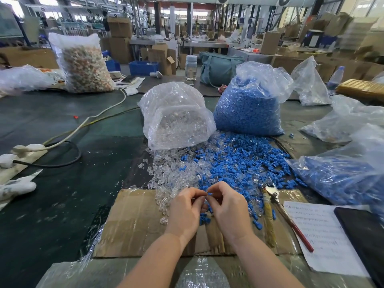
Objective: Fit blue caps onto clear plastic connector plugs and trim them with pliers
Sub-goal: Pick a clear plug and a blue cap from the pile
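Note:
My left hand and my right hand meet fingertip to fingertip above a flattened cardboard sheet. The right hand pinches a small blue cap. The left hand's fingers are curled round a clear plug that is mostly hidden. Behind the hands lie a loose heap of clear plugs and a heap of blue caps. The pliers, with one red and one yellow handle, rest on the cardboard to the right of my right hand.
A bag of clear plugs and a bag of blue caps stand behind the heaps. Another bag with blue parts lies right. A printed sheet and a dark phone lie at the right; a power strip with cables lies left.

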Available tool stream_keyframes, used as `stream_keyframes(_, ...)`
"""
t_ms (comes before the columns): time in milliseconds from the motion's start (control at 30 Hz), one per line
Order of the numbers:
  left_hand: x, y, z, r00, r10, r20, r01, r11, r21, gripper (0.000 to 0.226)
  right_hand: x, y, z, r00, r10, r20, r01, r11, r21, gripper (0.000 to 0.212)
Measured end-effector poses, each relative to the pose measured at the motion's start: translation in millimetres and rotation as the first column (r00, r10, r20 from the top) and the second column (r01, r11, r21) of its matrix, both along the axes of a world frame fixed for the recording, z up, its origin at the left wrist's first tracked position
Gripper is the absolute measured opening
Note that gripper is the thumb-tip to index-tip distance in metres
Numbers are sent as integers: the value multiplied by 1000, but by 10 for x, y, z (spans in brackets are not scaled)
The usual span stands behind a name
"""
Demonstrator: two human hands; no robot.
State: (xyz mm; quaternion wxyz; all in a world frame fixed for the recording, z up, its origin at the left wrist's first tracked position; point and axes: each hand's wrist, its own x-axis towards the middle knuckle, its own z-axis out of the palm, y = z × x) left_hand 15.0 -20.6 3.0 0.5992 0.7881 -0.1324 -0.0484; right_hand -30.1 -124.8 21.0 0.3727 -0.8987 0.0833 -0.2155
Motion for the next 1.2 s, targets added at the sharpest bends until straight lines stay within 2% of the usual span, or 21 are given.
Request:
stream_keyframes(200,-71,37,1,978,18,-207,-66,972,-227,13,-60,-3,-21,999,10,-32,-5,987,161,11)
stream_keyframes(367,-91,76,-12,958,12,-288,-99,952,-289,16,-102,-20,-22,999,17,-39,-4,955,297,16)
stream_keyframes(600,-129,87,24,975,40,-217,-113,935,-336,19,-144,-3,-15,1000,24,-2,-22,939,343,19)
stream_keyframes(700,-153,84,56,980,52,-190,-116,933,-341,18,-159,18,-30,999,21,36,-32,945,326,19)
stream_keyframes(833,-185,80,95,984,53,-172,-111,932,-345,17,-160,36,-58,997,7,82,-30,962,273,8)
stream_keyframes(933,-199,69,112,986,64,-155,-114,934,-339,15,-165,40,-65,995,-5,98,-10,988,151,1)
stream_keyframes(1033,-198,34,120,981,124,-147,-168,926,-339,17,-188,42,-68,990,-6,139,8,1000,-13,5)
stream_keyframes(1067,-190,21,121,975,149,-165,-200,915,-352,18,-193,49,-68,990,-13,143,17,1000,-23,6)
stream_keyframes(1133,-171,7,127,960,170,-222,-247,885,-394,19,-189,54,-48,992,-45,119,32,993,111,10)
stream_keyframes(1200,-159,3,130,954,158,-254,-257,867,-426,20,-162,35,-16,992,-89,85,54,935,350,15)
